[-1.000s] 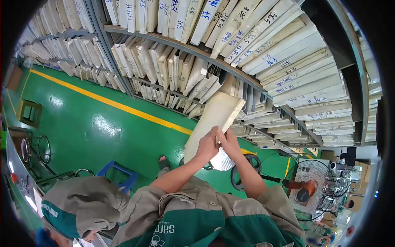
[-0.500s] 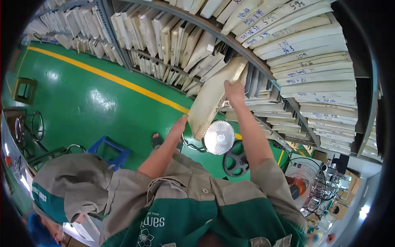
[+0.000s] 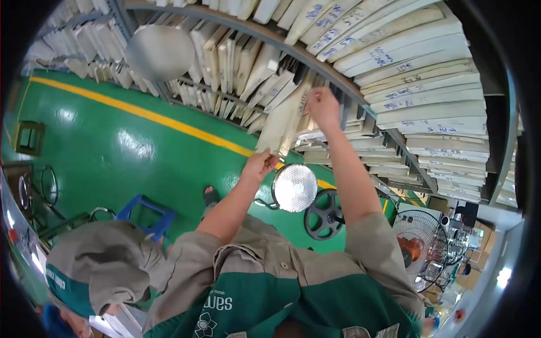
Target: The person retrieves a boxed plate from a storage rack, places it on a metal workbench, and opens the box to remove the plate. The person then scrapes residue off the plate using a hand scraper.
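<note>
A flat off-white panel (image 3: 286,121) with a worn, marked edge stands tilted in the lower shelf, its near end sticking out over the floor. My left hand (image 3: 261,165) is at that near end, thumb and fingers closed on its lower corner. Higher up, my right hand (image 3: 323,106) is beside the panel's marked edge with its fingers curled in; whether they grip anything is hidden. Similar off-white panels (image 3: 248,65) lean on the left of it, and dark-edged ones stand behind my right hand.
Above is a shelf edge (image 3: 270,35) with labelled panels (image 3: 406,67). Below my hands are a round ribbed lamp-like disc (image 3: 295,187) and a dark handwheel (image 3: 324,215). A fan (image 3: 420,248) stands right; a blue stool (image 3: 147,214) and another person (image 3: 101,265) are left.
The panel has gone further into the shelf, away from me. My left hand has followed its near end up and right. My right hand has shifted slightly, its fingers more curled.
</note>
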`<move>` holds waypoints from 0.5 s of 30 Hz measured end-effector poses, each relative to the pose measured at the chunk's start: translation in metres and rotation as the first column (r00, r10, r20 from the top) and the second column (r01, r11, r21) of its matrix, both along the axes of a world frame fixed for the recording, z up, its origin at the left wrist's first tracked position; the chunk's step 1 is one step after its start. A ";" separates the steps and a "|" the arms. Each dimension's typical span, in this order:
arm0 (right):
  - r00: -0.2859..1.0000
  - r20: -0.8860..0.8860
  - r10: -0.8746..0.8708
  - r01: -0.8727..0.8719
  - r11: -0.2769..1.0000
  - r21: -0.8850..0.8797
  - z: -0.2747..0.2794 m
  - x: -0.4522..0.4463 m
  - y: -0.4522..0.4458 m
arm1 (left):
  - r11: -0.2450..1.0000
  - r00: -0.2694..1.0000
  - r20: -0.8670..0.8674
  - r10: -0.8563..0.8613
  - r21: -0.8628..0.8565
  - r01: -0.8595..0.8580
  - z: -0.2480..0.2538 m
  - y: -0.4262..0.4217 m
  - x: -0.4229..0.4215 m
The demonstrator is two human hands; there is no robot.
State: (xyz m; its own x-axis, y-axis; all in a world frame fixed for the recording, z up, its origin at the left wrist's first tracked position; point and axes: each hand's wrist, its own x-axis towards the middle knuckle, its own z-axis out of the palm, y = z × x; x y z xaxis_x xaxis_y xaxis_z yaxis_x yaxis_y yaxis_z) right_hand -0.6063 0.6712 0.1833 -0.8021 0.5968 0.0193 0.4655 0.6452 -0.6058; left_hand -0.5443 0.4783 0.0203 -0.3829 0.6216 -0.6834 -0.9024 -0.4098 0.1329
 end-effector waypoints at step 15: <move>0.938 -0.307 0.160 -0.127 0.984 0.124 0.012 0.064 -0.030 | 0.994 0.994 -0.047 0.097 -0.036 -0.099 -0.020 0.107 -0.110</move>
State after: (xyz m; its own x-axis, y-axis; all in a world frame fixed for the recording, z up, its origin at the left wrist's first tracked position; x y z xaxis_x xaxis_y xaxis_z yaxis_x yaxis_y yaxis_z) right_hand -0.5427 0.6408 0.1956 -0.8224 0.4573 0.3384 0.1597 0.7565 -0.6342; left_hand -0.6538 0.5853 0.0005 -0.4714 0.5533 -0.6868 -0.8510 -0.4897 0.1895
